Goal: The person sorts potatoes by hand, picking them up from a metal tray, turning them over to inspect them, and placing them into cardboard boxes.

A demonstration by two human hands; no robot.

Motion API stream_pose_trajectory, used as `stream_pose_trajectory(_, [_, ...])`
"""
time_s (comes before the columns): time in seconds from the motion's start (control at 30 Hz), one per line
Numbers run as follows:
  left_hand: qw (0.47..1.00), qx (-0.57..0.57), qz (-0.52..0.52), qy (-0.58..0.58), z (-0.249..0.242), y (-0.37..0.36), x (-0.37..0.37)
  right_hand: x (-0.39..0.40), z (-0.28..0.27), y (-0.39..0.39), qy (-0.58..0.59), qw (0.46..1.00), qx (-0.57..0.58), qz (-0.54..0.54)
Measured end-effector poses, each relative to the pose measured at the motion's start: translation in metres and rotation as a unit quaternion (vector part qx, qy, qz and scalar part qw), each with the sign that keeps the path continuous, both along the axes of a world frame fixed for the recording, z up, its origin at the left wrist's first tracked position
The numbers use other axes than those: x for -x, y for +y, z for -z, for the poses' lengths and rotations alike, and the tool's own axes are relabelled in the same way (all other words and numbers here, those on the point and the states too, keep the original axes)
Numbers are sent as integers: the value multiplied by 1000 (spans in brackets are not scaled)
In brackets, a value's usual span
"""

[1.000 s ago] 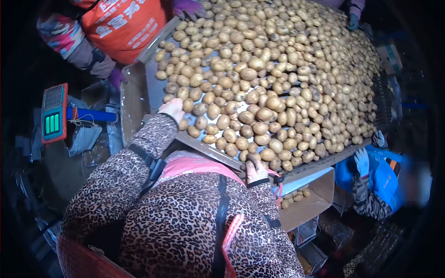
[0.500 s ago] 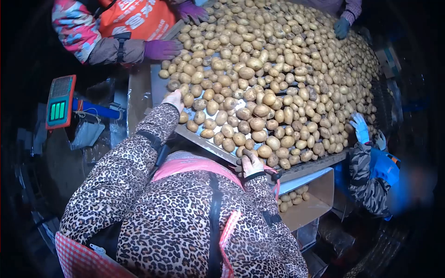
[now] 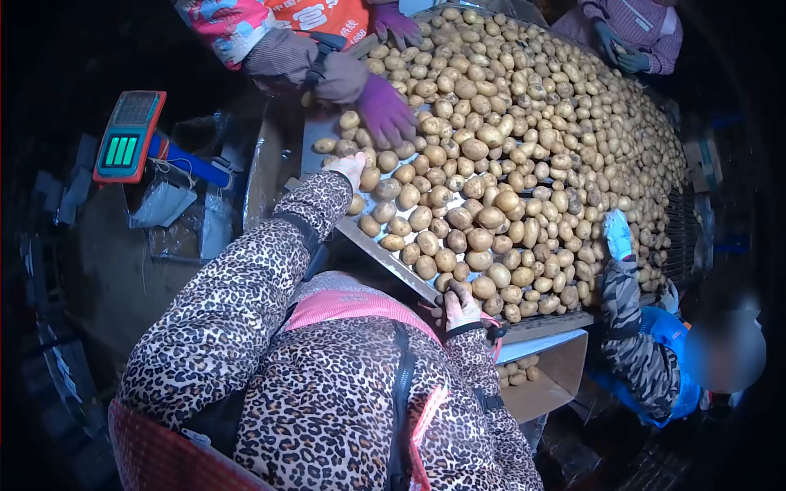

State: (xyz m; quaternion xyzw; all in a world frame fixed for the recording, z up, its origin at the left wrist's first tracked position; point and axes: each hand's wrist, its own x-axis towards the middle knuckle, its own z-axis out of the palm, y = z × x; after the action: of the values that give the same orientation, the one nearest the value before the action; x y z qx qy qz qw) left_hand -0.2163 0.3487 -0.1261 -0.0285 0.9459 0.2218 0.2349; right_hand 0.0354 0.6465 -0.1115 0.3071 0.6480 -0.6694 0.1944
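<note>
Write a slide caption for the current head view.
Left hand beside potatoes, right hand at the near edge of the table, with gloved co-workers around it.

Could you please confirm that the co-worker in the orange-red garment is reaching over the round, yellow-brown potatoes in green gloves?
Not quite: the gloves are purple, not green, as the head view shows; the co-worker in the orange-red garment is reaching over the round, yellow-brown potatoes.

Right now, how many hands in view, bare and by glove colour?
Bare hands: 2
Bright purple-gloved hands: 2
Dark blue-grey-gloved hands: 2
Pale blue-gloved hands: 2, one partly hidden
Total: 8
</note>
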Motion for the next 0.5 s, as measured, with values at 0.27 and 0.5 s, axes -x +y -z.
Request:
stream_pose_trajectory(0.27, [973,-196,-36,113,-51,-27,-73,-1,-5,1,0,1000,27,11])
stream_pose_trajectory(0.5, [981,-115,152,-36,-59,-131,-124,-6,16,11,-11,996,83,29])
